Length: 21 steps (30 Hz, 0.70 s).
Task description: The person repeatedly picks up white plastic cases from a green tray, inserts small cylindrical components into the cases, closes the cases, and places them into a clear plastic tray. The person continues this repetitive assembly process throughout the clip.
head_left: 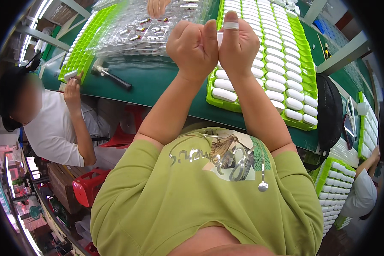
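Head view: the fingers of the left hand [192,50] and right hand [240,48] are curled tight and close together, thumbs up, gripping a white piece [219,38] between them; most of it is hidden. A plain white band [231,25] wraps the right thumb. Nearer the body than the fingers, a green shirt [196,192] carries silver script lettering [231,161] across a printed picture. Below and right of the fingers, a lime tray [304,55] holds rows of white oval pieces [275,79] on the green desk [151,81]; any marking on them is too small to read. Left of the fingers lies a clear plastic sheet [109,42] with small parts, and nearer the body a black-handled tool [119,82]. Farther left, a co-worker's hand [72,91] holds a white part [71,75] beside another lime tray [82,55]. Just beyond the left fingers is another person's hand [158,7].
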Each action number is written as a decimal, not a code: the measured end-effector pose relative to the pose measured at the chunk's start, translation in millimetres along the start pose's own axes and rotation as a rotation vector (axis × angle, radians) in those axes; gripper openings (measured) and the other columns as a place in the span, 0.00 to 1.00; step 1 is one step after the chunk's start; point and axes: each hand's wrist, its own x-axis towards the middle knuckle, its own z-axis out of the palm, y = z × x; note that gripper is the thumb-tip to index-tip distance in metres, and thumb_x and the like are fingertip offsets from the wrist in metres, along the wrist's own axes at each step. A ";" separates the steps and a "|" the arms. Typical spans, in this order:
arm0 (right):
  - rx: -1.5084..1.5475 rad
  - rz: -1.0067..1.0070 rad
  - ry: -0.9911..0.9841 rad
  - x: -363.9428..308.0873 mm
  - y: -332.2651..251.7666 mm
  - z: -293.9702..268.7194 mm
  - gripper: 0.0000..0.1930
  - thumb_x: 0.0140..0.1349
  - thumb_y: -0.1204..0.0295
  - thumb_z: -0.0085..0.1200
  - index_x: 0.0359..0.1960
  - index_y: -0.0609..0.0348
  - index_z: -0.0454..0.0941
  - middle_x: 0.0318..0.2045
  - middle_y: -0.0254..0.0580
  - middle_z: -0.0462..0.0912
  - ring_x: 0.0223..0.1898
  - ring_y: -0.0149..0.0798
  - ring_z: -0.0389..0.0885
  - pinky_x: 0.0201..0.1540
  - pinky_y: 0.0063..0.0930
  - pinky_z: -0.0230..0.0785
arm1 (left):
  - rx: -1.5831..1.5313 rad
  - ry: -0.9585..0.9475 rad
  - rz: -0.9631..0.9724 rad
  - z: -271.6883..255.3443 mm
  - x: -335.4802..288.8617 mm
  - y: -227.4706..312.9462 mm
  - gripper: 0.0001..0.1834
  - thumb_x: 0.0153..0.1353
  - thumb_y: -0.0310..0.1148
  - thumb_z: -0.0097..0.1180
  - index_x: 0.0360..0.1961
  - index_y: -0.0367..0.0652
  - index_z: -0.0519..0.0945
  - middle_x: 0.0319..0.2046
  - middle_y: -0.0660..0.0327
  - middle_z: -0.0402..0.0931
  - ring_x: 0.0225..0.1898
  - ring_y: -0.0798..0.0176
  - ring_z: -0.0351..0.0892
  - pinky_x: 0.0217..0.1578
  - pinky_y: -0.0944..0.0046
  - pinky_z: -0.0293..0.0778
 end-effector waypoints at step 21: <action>-0.207 -0.234 0.060 39.1 38.4 7.9 0.26 0.67 0.59 0.50 0.11 0.56 0.68 0.11 0.42 0.68 0.16 0.46 0.67 0.20 0.40 0.57 | 0.083 -0.003 -0.232 44.0 -5.2 -22.5 0.26 0.66 0.40 0.54 0.10 0.43 0.70 0.14 0.57 0.68 0.17 0.51 0.68 0.19 0.54 0.61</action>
